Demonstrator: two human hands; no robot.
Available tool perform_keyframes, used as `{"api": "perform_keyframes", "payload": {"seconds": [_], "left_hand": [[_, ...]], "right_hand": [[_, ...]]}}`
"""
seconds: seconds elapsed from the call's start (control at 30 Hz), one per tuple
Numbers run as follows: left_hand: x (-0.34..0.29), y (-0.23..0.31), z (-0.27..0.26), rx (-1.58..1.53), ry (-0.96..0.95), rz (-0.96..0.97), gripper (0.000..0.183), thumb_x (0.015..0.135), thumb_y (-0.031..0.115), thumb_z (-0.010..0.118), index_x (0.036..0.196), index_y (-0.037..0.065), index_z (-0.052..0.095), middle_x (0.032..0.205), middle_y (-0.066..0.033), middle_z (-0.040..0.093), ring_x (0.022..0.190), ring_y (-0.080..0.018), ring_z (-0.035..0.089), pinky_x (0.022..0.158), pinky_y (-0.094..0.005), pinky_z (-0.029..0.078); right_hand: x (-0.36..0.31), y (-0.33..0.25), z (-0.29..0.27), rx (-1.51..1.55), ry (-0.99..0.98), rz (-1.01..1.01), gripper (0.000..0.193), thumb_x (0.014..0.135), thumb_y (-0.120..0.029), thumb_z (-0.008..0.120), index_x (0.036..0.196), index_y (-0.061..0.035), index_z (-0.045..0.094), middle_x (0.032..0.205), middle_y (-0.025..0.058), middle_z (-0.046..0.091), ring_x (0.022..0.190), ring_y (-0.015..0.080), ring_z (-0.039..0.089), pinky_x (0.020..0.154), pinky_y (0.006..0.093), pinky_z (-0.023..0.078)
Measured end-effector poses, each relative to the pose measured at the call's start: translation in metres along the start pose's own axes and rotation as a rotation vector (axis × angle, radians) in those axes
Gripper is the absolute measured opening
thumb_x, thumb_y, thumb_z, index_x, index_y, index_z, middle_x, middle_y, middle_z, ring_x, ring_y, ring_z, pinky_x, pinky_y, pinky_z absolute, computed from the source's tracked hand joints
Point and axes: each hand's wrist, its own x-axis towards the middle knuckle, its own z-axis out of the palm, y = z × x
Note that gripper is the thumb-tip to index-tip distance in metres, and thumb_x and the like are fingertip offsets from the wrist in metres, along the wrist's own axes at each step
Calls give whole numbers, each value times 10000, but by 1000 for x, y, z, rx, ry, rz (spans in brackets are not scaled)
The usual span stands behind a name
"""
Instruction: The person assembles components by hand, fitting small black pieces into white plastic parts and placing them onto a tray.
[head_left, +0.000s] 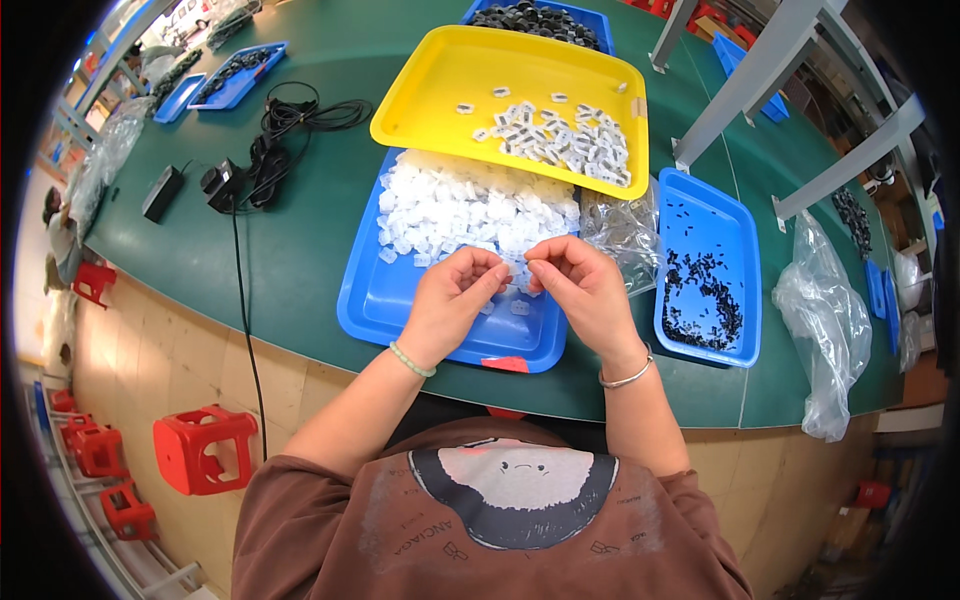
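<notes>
My left hand (450, 300) and my right hand (585, 290) meet fingertip to fingertip above the near part of a blue tray (372, 312). In a pinch, the left fingers hold a small translucent white plastic piece (514, 268). The right thumb and forefinger are pressed together beside it; what sits between them is too small to make out. Many similar translucent pieces (440, 205) are heaped at the tray's far side, and a few lie beneath my hands. A yellow tray (455, 90) overlaps the far edge, holding small white pieces with dark middles (570, 140).
Right of my hands, a blue tray (748, 270) contains tiny black parts (703, 295). Clear plastic bags (822, 315) lie beside it and between the trays. Black cables and adapters (225, 185) rest on the green table (290, 240) at left. Grey metal legs (745, 85) rise at right.
</notes>
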Motion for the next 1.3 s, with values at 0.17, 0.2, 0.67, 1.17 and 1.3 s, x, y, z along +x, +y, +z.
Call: {"api": "perform_keyframes", "payload": {"seconds": [0.17, 0.2, 0.67, 1.17, 1.3], "left_hand": [[1, -3, -1, -35, 33, 9, 167, 930, 90, 589, 1065, -7, 594, 895, -22, 639, 847, -78, 597, 757, -215, 487], [1, -3, -2, -37, 32, 10, 167, 930, 90, 589, 1065, -7, 594, 895, -22, 639, 847, -78, 597, 757, -215, 487], [0, 6, -1, -78, -94, -11, 164, 941, 104, 579, 1069, 2, 588, 1073, -73, 653, 964, -102, 597, 866, -238, 463], [1, 5, -2, -103, 9, -30, 190, 920, 60, 591, 1077, -47, 609, 978, -81, 671, 916, -125, 637, 824, -243, 511], [-1, 4, -1, -130, -19, -12, 209, 919, 56, 591, 1094, -54, 621, 993, -88, 674, 914, -131, 640, 818, -240, 514]], "right_hand": [[0, 6, 0, -300, -7, -129, 129, 933, -21, 515, 1008, 2, 616, 904, 25, 579, 742, 79, 567, 684, 216, 481], [0, 6, -1, -302, -6, -128, 129, 933, -21, 515, 1008, 2, 616, 904, 25, 579, 742, 79, 567, 684, 216, 481], [1, 16, 5, -383, 166, -213, 98, 844, 16, 635, 940, 5, 646, 880, 73, 650, 717, 109, 614, 642, 236, 503], [0, 7, 9, -524, 191, -416, 90, 782, -16, 704, 867, -25, 678, 821, 69, 627, 698, 170, 610, 605, 272, 488], [2, 11, 13, -596, 194, -496, 96, 796, -18, 692, 890, -28, 678, 824, 72, 622, 704, 175, 614, 617, 279, 496]]}}
